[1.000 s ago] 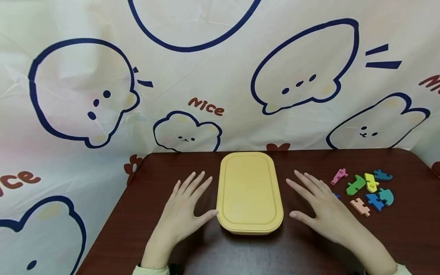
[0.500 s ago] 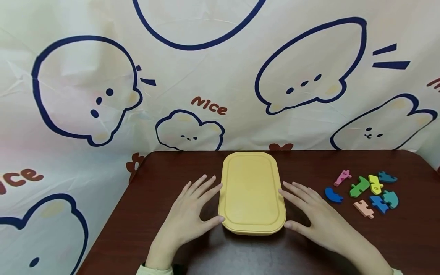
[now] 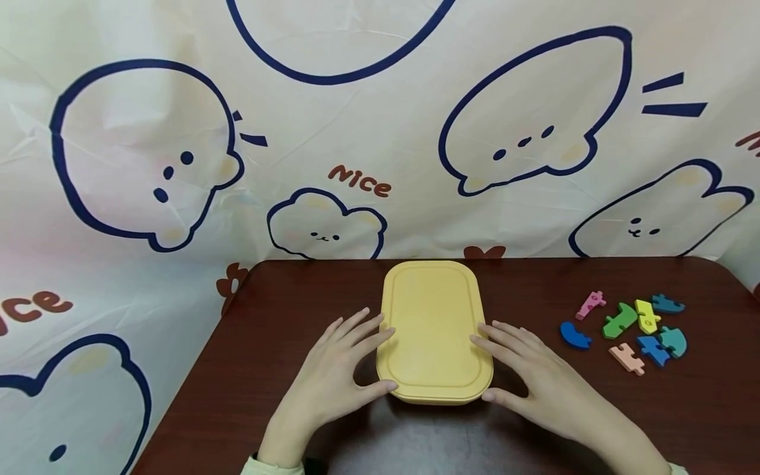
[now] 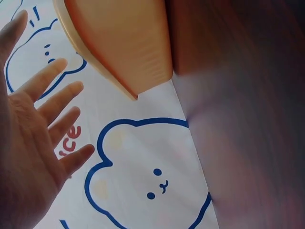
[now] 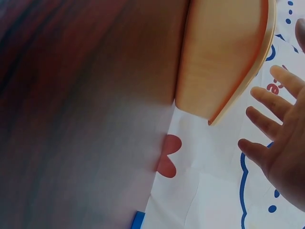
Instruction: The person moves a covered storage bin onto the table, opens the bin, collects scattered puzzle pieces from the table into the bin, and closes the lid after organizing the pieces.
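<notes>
A yellow rectangular box with rounded corners and a lid lies lengthwise in the middle of the dark table. My left hand is at its left edge, fingers spread and fairly straight, the tips overlapping the lid's rim. On the opposite side my right hand has its fingers spread, fingertips over the right rim and thumb by the near corner. Both wrist views show the box's side wall and fingers extended near lid height. Whether the fingertips touch the lid is hard to tell. Neither hand grips anything.
Several coloured puzzle pieces lie at the right of the table, among them a blue one, a green one and a peach one. A white cloth with cartoon drawings hangs behind the dark wooden table.
Both hands have moved inward from beside the box until their fingertips overlap the lid's edges. The right hand's shift has uncovered the blue puzzle piece. The box appears to stay in place.
</notes>
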The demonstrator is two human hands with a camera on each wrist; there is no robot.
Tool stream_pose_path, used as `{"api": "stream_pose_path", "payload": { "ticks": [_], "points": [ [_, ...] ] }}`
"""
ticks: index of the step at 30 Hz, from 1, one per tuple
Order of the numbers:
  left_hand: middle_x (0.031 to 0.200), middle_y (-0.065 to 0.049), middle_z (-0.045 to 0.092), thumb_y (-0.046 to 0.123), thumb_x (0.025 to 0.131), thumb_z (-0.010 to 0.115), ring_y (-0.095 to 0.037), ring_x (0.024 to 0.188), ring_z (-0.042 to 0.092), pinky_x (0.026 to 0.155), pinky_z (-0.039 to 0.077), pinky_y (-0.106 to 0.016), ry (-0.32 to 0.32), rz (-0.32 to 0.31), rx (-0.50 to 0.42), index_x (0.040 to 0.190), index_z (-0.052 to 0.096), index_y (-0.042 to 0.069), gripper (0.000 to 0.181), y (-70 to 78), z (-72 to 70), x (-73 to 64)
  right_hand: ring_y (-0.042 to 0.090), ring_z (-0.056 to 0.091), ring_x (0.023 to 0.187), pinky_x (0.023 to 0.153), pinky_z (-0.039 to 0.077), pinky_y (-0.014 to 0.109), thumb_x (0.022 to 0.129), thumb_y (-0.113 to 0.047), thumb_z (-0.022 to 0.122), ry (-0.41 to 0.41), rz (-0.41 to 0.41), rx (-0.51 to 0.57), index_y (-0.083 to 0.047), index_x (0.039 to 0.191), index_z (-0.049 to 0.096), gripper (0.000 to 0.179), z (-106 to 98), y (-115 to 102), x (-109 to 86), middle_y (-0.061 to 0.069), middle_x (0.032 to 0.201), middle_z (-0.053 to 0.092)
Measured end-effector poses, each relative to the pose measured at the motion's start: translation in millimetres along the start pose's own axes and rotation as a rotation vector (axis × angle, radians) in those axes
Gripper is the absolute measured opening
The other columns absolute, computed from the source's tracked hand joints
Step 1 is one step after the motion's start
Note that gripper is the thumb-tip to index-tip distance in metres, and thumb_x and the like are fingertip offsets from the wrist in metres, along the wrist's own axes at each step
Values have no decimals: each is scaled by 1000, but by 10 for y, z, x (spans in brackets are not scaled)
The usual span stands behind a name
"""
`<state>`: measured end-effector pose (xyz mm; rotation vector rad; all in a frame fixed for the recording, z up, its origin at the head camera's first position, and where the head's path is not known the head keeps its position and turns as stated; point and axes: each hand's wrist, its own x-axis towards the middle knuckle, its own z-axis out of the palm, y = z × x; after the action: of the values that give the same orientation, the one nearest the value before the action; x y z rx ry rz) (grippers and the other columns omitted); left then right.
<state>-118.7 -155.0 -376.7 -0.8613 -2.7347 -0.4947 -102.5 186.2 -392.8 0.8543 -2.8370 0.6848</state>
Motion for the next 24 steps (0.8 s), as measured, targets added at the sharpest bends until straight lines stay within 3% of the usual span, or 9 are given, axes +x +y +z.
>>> {"api": "stream_pose_path", "payload": {
  "ticks": [5,10,18,24],
  "points": [
    [146,8,51,59,79,75,-12,144,28,117,22,-45,-16,1,1,138,59,29,68,30,16,6,21,31,143,118,20,39,88,-60,63,10,-24,2,-31,146,50,66,27,-21,17,-7,153,41],
    [145,7,52,61,79,75,-12,143,31,115,25,-46,-46,18,12,137,61,29,68,78,42,22,20,34,142,116,2,19,90,-57,64,32,-81,9,-27,144,52,64,65,-44,35,-6,151,44],
    [141,7,55,64,76,75,-12,141,35,114,28,-45,-49,51,32,128,67,27,64,131,81,33,20,37,141,115,2,17,86,-48,75,56,-114,-11,-26,139,59,60,97,-83,44,-7,147,48],
    [140,7,56,61,73,80,-13,139,39,113,30,-45,-80,71,29,125,69,26,64,134,100,22,20,37,141,118,13,31,84,-46,78,23,-108,-20,-26,135,62,58,122,-111,54,-9,148,47]
  ]
}}
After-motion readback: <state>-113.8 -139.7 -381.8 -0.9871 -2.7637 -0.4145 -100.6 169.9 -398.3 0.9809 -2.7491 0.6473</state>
